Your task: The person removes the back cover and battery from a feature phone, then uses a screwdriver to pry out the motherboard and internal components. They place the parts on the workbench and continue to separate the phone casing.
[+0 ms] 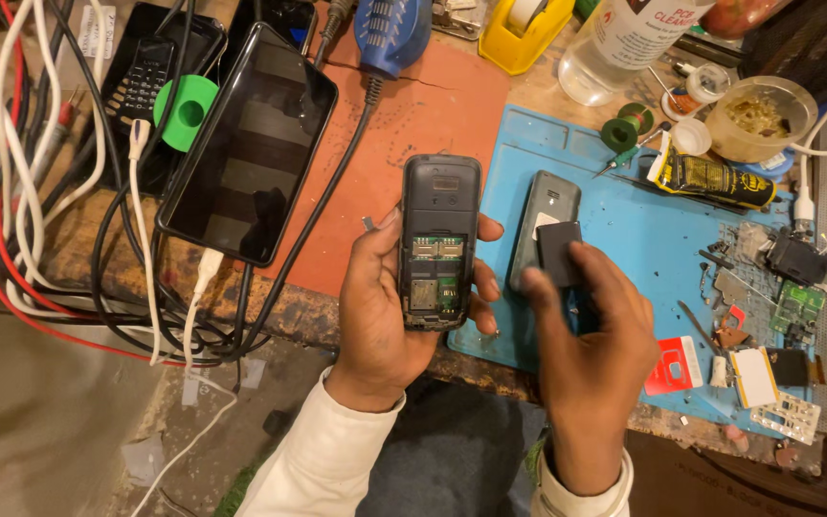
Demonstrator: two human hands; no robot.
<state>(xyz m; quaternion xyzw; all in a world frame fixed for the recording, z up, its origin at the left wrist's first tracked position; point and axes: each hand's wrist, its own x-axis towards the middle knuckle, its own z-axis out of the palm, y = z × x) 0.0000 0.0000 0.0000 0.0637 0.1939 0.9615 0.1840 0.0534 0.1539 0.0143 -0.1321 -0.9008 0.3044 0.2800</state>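
Note:
My left hand (380, 306) grips a small dark grey phone (437, 239) with its back cover off, so the card slots and green board show. Just to its right, my right hand (591, 330) pinches a small black rectangular battery (559, 253) between thumb and fingers. A grey back cover (538, 206) lies on the blue work mat (624, 239), partly hidden behind the battery.
A large black smartphone (246, 144) on a white cable lies on the orange mat at left, among tangled wires (40, 191). Behind stand a green tape roll (186, 110), a blue tool (390, 33), a yellow tape dispenser (524, 33), a clear bottle (624, 43). Loose phone parts (768, 316) litter the right.

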